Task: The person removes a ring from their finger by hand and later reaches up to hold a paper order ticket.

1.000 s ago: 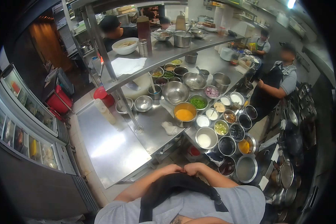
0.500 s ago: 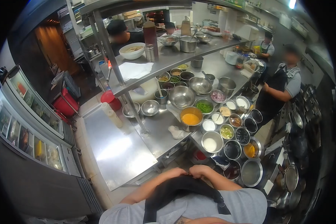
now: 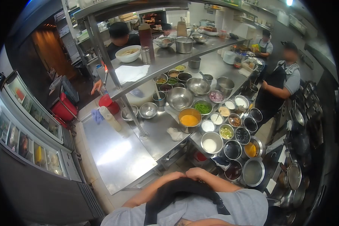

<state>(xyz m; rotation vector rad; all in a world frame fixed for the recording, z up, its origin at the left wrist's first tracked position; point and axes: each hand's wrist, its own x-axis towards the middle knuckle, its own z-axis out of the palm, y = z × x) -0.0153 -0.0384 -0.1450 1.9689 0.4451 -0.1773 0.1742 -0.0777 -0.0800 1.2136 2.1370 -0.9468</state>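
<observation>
Both my hands meet in front of my waist, at the edge of the black apron (image 3: 177,194). My left hand (image 3: 175,175) is curled inward, its fingertips touching or almost touching the other hand. Beside it, my right hand (image 3: 194,173) is bent closed with its knuckles up. Whatever the fingers hold is hidden behind the hands and apron. Ahead on the steel counter stand a pot of orange sauce (image 3: 189,119), a pot of white liquid (image 3: 211,143) and a bowl of chopped greens (image 3: 202,107). A crumpled white cloth (image 3: 174,134) lies near the counter edge.
Several sauce containers, including a dark one (image 3: 232,149), crowd the right side. A steel shelf (image 3: 165,67) spans the counter on posts. A squeeze bottle (image 3: 111,119) and a blue cloth (image 3: 97,116) lie left. A co-worker (image 3: 277,84) stands right; another person's hand (image 3: 97,87) shows left.
A blue cloth now lies at the counter's far left corner, and another person's hand has appeared above it. The view has shifted slightly. My hands stay together at my waist.
</observation>
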